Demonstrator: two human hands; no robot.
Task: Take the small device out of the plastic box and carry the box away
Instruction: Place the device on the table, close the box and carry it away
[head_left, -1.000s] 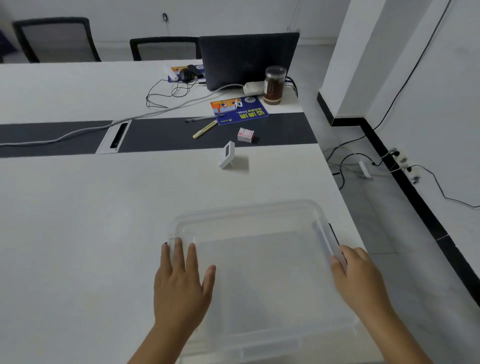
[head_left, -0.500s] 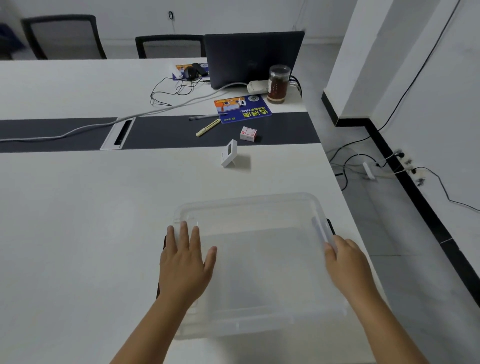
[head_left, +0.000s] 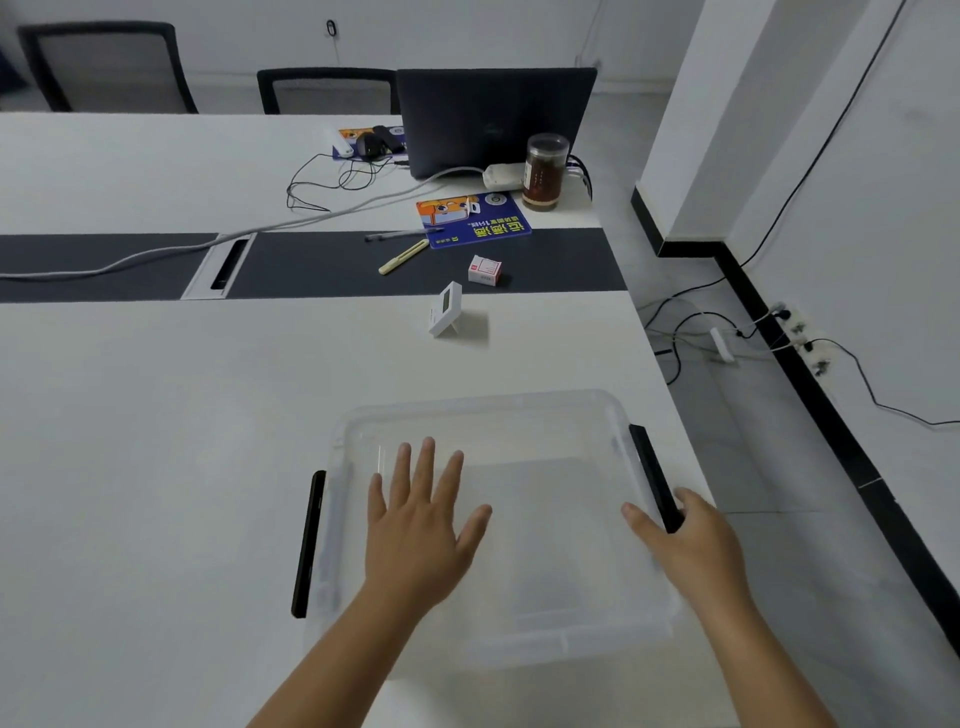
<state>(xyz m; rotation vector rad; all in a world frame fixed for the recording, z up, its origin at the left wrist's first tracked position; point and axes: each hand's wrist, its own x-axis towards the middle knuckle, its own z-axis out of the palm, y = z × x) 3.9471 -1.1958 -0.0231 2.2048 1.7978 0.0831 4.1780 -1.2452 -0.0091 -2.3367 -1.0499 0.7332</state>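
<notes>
The clear plastic box (head_left: 483, 402) rests on the white table (head_left: 156, 441) near its right edge, with a black handle on each side, and looks empty. My left hand (head_left: 421, 525) is flat with fingers spread over the box's left half, holding nothing. My right hand (head_left: 696, 545) grips the box's right rim at the near end of the black handle (head_left: 652, 473), thumb inside the box. The small white device (head_left: 445, 310) stands on its fold-out stand on the table beyond the box, apart from it.
Beyond the device lie a small red-and-white carton (head_left: 484, 270), a yellow pen (head_left: 402, 257), a blue booklet (head_left: 472, 221), a jar (head_left: 544, 171), a laptop (head_left: 496, 119) and cables. The table's right edge (head_left: 670, 395) drops to a floor with cables.
My left hand has moved from the box's left rim inward over its inside. The box now sits lower and farther from me, with both black handles showing. My right hand stays on the right rim.
</notes>
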